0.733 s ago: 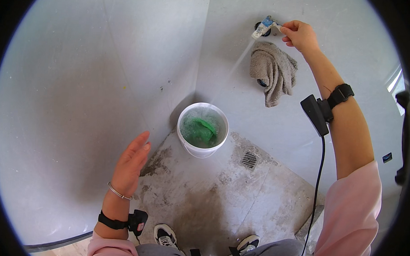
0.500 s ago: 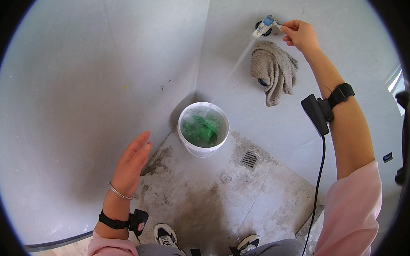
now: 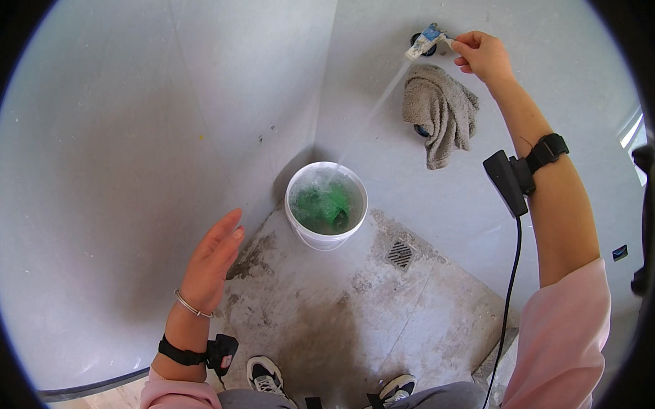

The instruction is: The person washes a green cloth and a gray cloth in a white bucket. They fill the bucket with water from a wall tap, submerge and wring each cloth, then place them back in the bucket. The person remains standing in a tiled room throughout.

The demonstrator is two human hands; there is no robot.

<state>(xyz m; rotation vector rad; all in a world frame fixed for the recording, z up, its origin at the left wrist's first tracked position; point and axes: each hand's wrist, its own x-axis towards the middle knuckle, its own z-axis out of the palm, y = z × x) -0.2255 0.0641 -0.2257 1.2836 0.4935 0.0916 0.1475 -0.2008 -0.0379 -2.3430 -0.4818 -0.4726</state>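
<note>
A wall tap, drain and stained floor suggest an unfinished washroom

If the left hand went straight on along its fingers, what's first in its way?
Probably the grey left wall: in the picture, the line of the left hand passes left of the white bucket, though depth is unclear.

Pink sleeves | black straps | silver bracelet (left) | seemingly grey trousers

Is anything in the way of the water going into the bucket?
No, nothing visible blocks the water stream between the tap and the white bucket. The grey towel hangs to the stream's right, and the left hand is off to its left.
</note>
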